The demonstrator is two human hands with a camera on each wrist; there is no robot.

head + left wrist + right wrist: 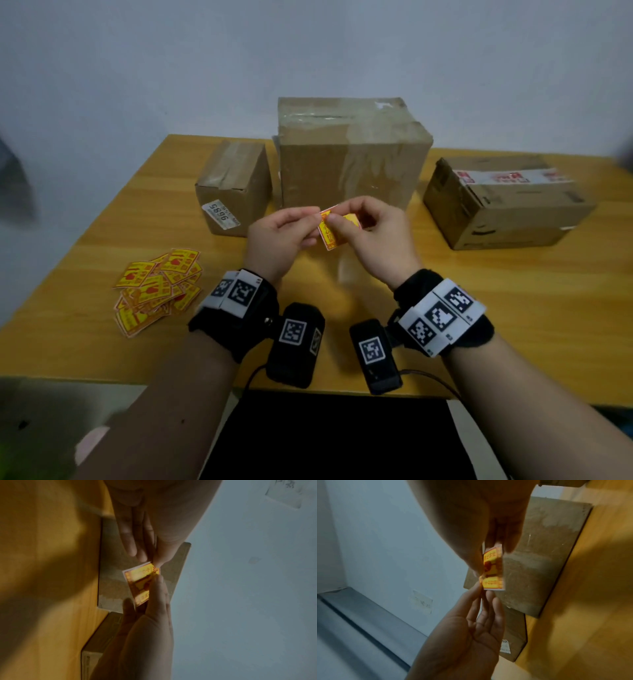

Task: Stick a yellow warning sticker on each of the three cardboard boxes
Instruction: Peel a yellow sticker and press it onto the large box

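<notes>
Three cardboard boxes stand on the wooden table: a small one (233,185) at the left with a white label, a tall taped one (349,157) in the middle, and a flat one (507,202) at the right. Both hands hold one yellow warning sticker (328,233) in the air in front of the tall box. My left hand (310,219) pinches its upper left corner. My right hand (339,219) pinches it from the right. The left wrist view shows the sticker (139,584) between both hands' fingertips. In the right wrist view the sticker (493,569) hangs bent under my right thumb.
A loose pile of several yellow stickers (157,291) lies on the table (513,325) at the front left. A pale wall rises right behind the boxes. Bare tabletop stretches in front of the right box and under my hands.
</notes>
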